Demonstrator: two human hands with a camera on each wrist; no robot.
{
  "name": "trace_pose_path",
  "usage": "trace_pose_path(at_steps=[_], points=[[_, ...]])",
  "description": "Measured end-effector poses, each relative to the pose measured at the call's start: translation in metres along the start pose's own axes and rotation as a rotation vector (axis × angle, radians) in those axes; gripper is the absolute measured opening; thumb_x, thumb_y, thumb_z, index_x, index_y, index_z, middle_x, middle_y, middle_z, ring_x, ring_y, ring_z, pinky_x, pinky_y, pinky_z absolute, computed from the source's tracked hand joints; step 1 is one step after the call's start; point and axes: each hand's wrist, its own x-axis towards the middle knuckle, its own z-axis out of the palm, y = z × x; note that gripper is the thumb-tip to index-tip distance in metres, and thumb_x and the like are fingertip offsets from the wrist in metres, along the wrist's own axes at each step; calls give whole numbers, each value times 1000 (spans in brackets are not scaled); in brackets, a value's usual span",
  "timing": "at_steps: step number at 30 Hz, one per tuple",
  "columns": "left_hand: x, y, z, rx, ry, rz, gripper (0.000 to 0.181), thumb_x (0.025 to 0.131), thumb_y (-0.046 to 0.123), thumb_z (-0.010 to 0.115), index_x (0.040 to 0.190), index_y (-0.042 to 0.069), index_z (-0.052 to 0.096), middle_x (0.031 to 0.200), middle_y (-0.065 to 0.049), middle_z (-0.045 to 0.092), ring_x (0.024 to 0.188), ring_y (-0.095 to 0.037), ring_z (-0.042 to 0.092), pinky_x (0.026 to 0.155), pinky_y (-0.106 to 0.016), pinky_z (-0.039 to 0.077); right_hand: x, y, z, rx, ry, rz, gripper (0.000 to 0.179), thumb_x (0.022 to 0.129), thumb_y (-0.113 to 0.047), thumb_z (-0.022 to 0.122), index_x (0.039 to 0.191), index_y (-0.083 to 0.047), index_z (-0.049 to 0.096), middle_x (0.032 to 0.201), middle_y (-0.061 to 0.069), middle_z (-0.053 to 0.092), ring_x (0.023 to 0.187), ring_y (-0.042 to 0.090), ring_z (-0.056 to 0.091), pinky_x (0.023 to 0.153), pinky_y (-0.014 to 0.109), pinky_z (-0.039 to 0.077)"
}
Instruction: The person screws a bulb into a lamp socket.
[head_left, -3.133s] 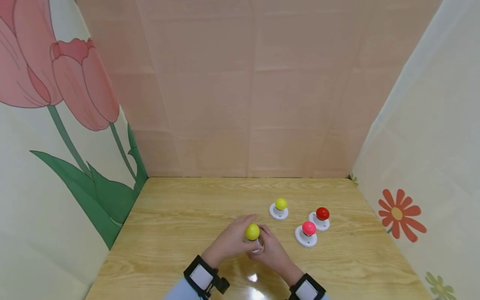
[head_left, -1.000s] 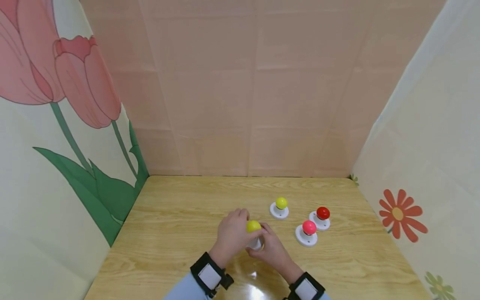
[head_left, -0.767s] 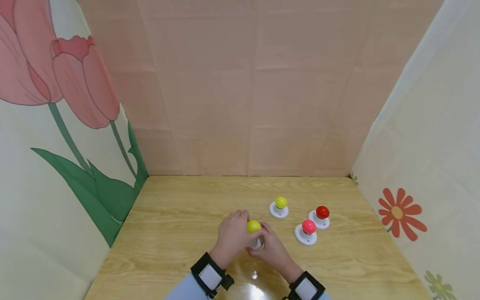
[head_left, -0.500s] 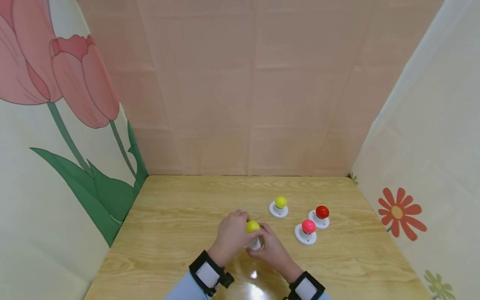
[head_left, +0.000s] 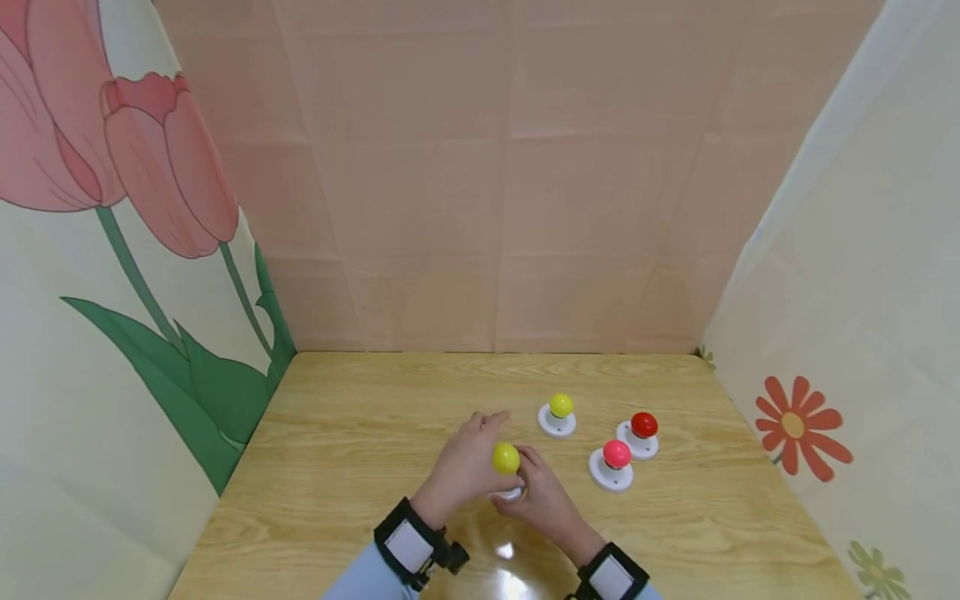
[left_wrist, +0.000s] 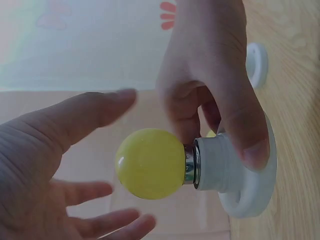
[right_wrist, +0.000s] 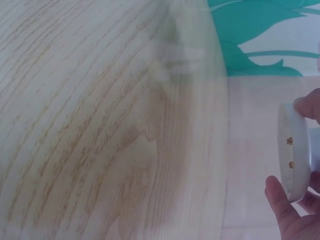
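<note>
A yellow round light bulb (left_wrist: 150, 164) sits in a white lamp holder (left_wrist: 211, 165), its metal screw cap partly showing at the collar. My right hand (head_left: 551, 504) grips the holder's round base, with the thumb on one face in the left wrist view. Around the bulb, the fingers of my left hand (head_left: 465, 462) are spread and stand apart from the glass. In the right wrist view, the holder's flat underside (right_wrist: 290, 155) shows two brass-coloured screws and is held up off the table.
To the right on the wooden table (head_left: 360, 417) stand three more holders with bulbs: a yellow bulb (head_left: 561, 406), a red bulb (head_left: 643, 424) and a pink bulb (head_left: 617, 454). A plain back wall and printed side walls enclose the table.
My left hand's fingers have come off the yellow bulb and spread, leaving more of it visible. My right hand keeps hold of the lamp holder in nearly the same place.
</note>
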Motion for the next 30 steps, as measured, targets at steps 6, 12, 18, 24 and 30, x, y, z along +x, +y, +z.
trace_pose_path(at_steps=[6, 12, 18, 24, 30], points=[[-1, 4, 6, 144, 208, -20, 89, 73, 70, 68, 133, 6, 52, 110, -9, 61, 92, -20, 60, 78, -35, 51, 1, -2, -1, 3, 17, 24, 64, 67, -20, 86, 123, -7, 58, 125, 7, 56, 110, 23, 58, 93, 45, 50], [-1, 10, 11, 321, 217, -86, 70, 75, 72, 62, 103, 8, 66, 84, -2, 65, 72, -16, 59, 60, -29, 48, 3, -4, -1, 4, 24, 29, 57, 65, -16, 86, 116, -6, 63, 125, 7, 56, 109, 23, 59, 94, 44, 50], [-1, 11, 13, 326, 178, -133, 65, 76, 72, 62, 94, 10, 66, 67, 3, 56, 56, -12, 49, 48, -23, 36, 5, -4, 0, 3, 34, 12, 50, 64, -15, 85, 109, -7, 66, 125, 6, 56, 109, 23, 59, 93, 44, 50], [-2, 10, 11, 226, 114, -132, 56, 78, 63, 67, 97, 10, 67, 73, 2, 58, 58, -10, 49, 47, -22, 37, 4, 0, 3, -26, 48, -26, 56, 64, -16, 85, 115, -5, 64, 124, 6, 57, 109, 21, 59, 94, 43, 50], [-2, 7, 5, 151, 51, -72, 38, 74, 36, 76, 102, 11, 70, 83, -1, 60, 65, -11, 52, 50, -23, 41, 3, 1, 4, -30, 54, -39, 66, 64, -18, 86, 123, -4, 61, 123, 5, 57, 110, 21, 59, 96, 43, 49]])
